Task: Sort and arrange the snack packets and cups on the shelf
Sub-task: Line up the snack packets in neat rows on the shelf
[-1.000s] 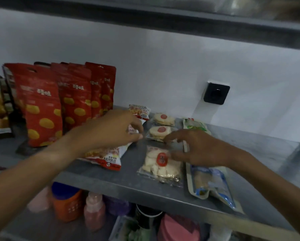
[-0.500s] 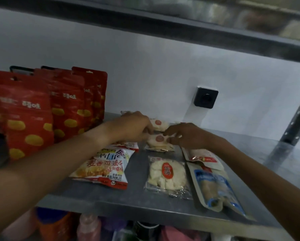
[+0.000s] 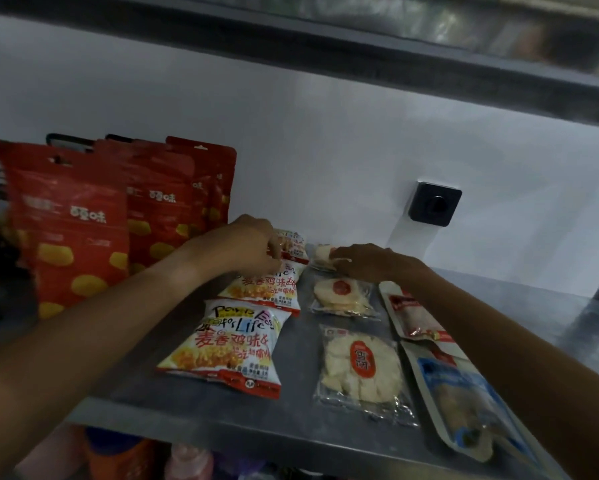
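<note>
Far L of both hands, red stand-up pouches [image 3: 73, 233] w/ yellow blobs stand upright in a row on the metal shelf [image 3: 173, 415], more behind them toward the white wall [image 3: 326, 150].

L hand [image 3: 246, 245] reaches in over the shelf, fingers curled & pinching the edge of a small white/red snack packet [image 3: 294, 245] at the back. Just below that grip, a 2nd chip packet [image 3: 274, 289] lies flat, top edge tucked under the L fingers; can't tell if they touch it. Nearer the shelf front from the grip, a 3rd chip packet [image 3: 228, 348], white w/ red/orange print, lies flat, apart from the hand.

R hand [image 3: 367, 263] is just R of the L hand, palm down, fingers bent over a small clear-wrapped rice cracker pack [image 3: 320, 254] at the back; it grips that pack at its R end. Directly in front of this grip: a 2nd cracker pack [image 3: 341, 294] w/ red round label, then a bigger one [image 3: 362, 368] near the shelf front, all in a column.

R of that column, under the R forearm: a red-and-white flat pouch [image 3: 412, 315], then a blue-and-white pouch [image 3: 464, 400] at the front edge. On the wall, above & R of the R hand, a black socket [image 3: 434, 203].
</note>
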